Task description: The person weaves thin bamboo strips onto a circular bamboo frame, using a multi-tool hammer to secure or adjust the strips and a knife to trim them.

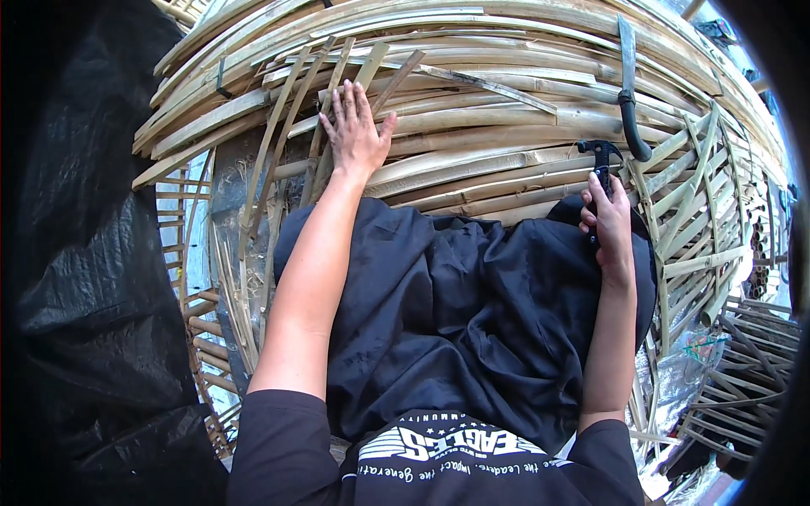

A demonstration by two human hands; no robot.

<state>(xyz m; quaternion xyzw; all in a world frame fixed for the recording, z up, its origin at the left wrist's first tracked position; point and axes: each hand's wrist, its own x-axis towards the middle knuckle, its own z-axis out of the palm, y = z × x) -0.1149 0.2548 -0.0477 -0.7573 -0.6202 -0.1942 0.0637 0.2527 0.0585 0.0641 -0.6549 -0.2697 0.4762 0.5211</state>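
Observation:
My left hand [355,133] lies flat with its fingers spread over several upright bamboo strips [338,72], touching them. Behind those strips runs a broad stack of long split bamboo slats [498,63], lying crosswise. In my right hand [609,218] is a black hammer [602,158], its head pointing up and away from me, beside my right knee. The fingers wrap round its handle. Farther off, above the hammer, a curved blade with a dark handle [626,97] rests across the slats.
At the right stands a woven bamboo lattice [692,194], with a slatted bamboo piece [742,379] lower down. A black plastic sheet [93,278] hangs along the left. Thin strips [232,295] lie left of my lap, which dark cloth [447,312] covers.

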